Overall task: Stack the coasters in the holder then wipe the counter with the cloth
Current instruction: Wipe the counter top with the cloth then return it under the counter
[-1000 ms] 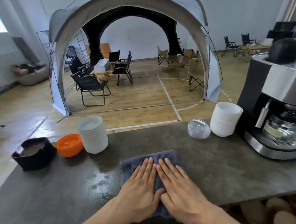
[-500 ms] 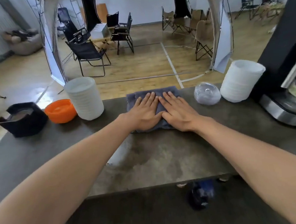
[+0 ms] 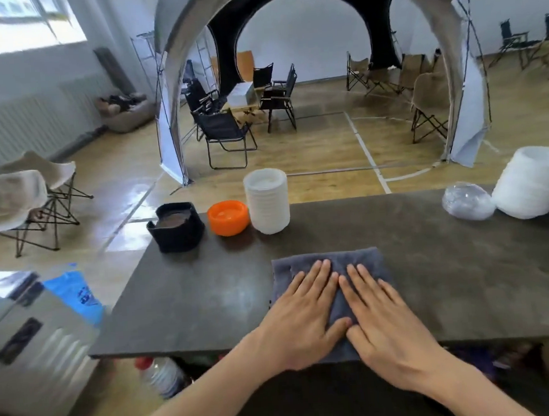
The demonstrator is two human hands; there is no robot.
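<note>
Cloth (image 3: 327, 266), grey and folded, lay flat near the front edge of the dark counter (image 3: 191, 298). Both palms were down on it: left hand (image 3: 303, 319) and right hand (image 3: 382, 323) side by side, fingers stretched out flat, thumbs touching, gripping nothing. Back at the far left, brown coasters (image 3: 174, 218) sat in the black holder (image 3: 177, 234), just beside an orange bowl (image 3: 228, 218).

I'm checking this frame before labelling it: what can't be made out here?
- Head view: the middle of the cloth, covered by the left hand and right hand.
- How many coasters sit in the black holder: its walls hide the stack.
- The white stack, far right: cut by the edge.
</note>
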